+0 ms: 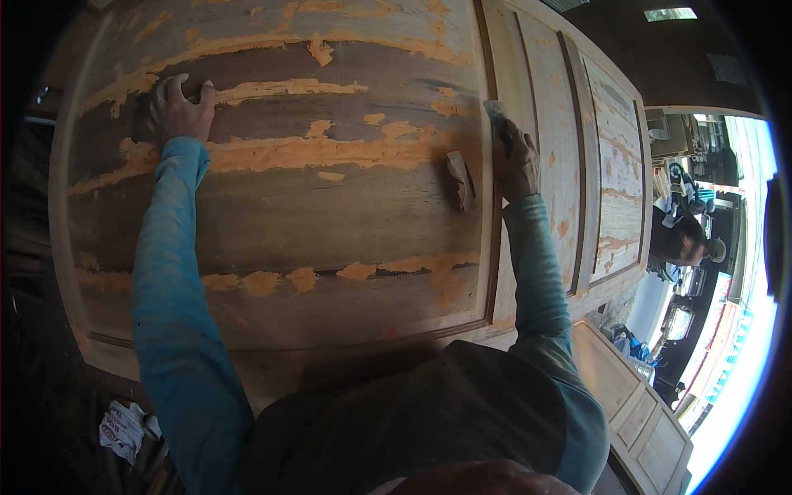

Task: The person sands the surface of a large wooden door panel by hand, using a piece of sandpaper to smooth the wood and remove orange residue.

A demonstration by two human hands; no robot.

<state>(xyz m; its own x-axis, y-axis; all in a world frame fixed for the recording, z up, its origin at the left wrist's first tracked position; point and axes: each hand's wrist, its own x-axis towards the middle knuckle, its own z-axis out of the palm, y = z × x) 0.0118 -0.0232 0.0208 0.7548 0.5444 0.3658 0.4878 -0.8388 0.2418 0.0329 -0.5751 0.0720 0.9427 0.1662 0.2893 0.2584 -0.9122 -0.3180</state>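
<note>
A person in a blue long-sleeved shirt leans over a large grey-brown wooden door panel (330, 214) streaked with bands of orange filler, the panel lying flat and filling most of the view. Toward the panel's far left corner, the left hand (177, 111) lies open, fingers spread and palm pressed flat on the wood beside an orange streak. Near the panel's right edge, a small tan lump of filler (460, 180) sits on the surface, apart from either hand. Just right of it, at the raised moulding along the right edge, the right hand (516, 161) is closed around a pale flat scraper blade (497, 115), its tip pointing away toward the far edge. Further right lie two more light framed wooden panels (615, 157), and beyond them another person (681, 239) sits by a bright opening. A crumpled white and red wrapper (122, 425) lies on the dark floor at the near left. With the blade working tight against the moulding, a slip could gouge the raised edge; a shift of the braced left palm could smear filler that may yet be soft.
</note>
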